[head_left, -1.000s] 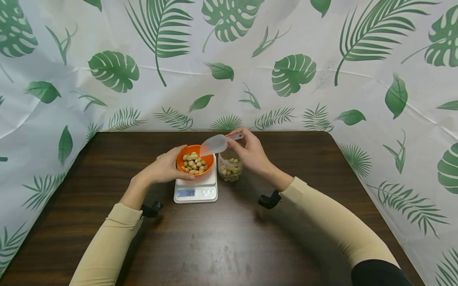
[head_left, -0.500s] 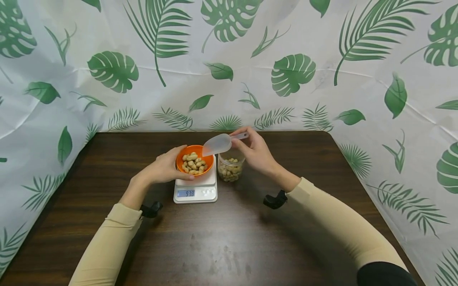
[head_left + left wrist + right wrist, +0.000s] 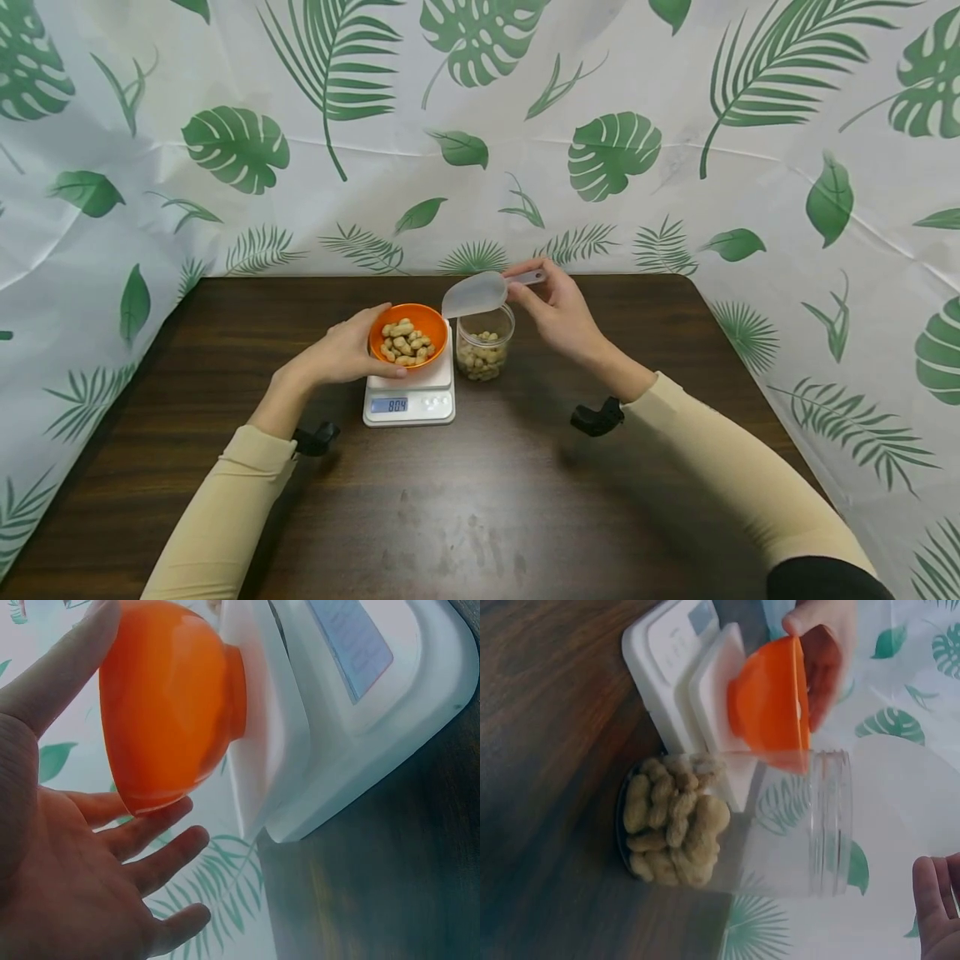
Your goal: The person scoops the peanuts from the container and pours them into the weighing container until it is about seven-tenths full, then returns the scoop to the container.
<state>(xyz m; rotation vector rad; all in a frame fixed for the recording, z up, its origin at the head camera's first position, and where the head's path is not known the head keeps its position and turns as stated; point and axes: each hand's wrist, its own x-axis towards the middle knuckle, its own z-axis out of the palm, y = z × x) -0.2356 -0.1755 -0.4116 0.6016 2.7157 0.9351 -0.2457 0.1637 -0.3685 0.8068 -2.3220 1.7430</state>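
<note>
An orange bowl (image 3: 435, 323) of peanuts (image 3: 405, 341) stands on a white kitchen scale (image 3: 420, 419), whose display appears to read 80.4. My left hand (image 3: 347, 346) holds the bowl from the left side, thumb and forefinger at its rim; the other fingers spread loosely in the left wrist view. My right hand (image 3: 557, 310) pinches the handle of a translucent scoop (image 3: 476, 295), which tilts over the mouth of a clear jar (image 3: 486, 323). The scoop looks empty. Peanuts (image 3: 679, 817) fill the bottom part of the jar, close to the scale's right side.
The dark wooden table (image 3: 450, 500) ends at a white, leaf-printed sheet (image 3: 540, 125) behind and along the sides. A black wrist camera (image 3: 597, 417) hangs under my right forearm, and another (image 3: 317, 438) sits at my left wrist.
My right hand has drawn the scoop right, from inside the bowl's edge to above the jar. The scale reading went from about 78.9 through 93.8 to 80.4. My left hand stays put.
</note>
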